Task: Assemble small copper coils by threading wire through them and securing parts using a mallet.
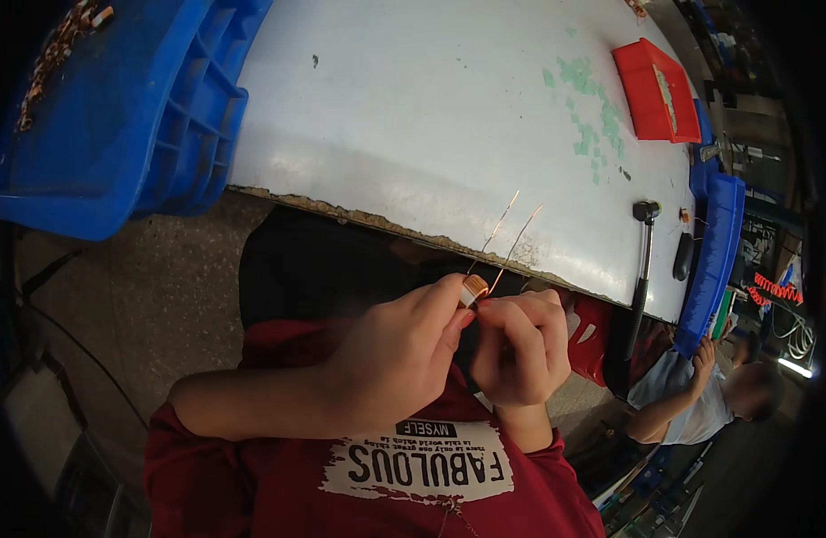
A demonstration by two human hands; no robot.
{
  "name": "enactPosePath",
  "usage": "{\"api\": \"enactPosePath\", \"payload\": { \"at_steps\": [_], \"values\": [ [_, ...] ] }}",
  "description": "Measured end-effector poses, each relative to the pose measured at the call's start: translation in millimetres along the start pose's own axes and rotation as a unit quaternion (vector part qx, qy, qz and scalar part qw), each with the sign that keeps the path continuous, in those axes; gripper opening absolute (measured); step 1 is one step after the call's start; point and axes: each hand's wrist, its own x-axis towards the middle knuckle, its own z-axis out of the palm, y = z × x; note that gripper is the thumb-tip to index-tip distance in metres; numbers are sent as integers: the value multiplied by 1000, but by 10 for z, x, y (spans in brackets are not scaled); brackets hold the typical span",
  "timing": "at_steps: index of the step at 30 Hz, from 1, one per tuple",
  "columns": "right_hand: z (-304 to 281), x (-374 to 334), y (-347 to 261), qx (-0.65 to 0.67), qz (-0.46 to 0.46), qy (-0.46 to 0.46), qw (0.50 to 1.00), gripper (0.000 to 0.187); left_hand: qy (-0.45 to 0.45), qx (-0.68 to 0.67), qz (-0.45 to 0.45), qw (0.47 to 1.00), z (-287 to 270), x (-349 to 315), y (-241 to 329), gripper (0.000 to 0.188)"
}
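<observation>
A small copper-wound coil (pixel 474 289) with a white strip is held in front of my chest, just off the table's near edge. Two long, stiff copper wires rise from it toward the tabletop. My left hand (pixel 411 330) pinches the coil from the left between thumb and index finger. From the other side my right hand (pixel 524 345) is closed, its thumb and index tips pressed against the coil's lower right. The exact spot under those fingertips is hidden.
A big blue crate (pixel 99 117) stands at the left. On the white table (pixel 413 117) lie scattered pale green pieces (pixel 585 99), beside a red bin (pixel 655 94). A black-handled tool (pixel 644 260) and a blue bin (pixel 713 260) are at the right. Another person (pixel 691 394) sits beyond.
</observation>
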Motion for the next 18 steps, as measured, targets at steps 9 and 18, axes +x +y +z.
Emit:
{"api": "enactPosePath", "payload": {
  "at_steps": [9, 18],
  "values": [
    [-2, -55, 126, -20, 59, 14, 998, 36, -70, -319, -184, 927, -78, 211, -147, 19],
    [-1154, -643, 1577, -563, 167, -50, 808, 38, -90, -664, -296, 681, 2, 55, -372, 18]
  ]
}}
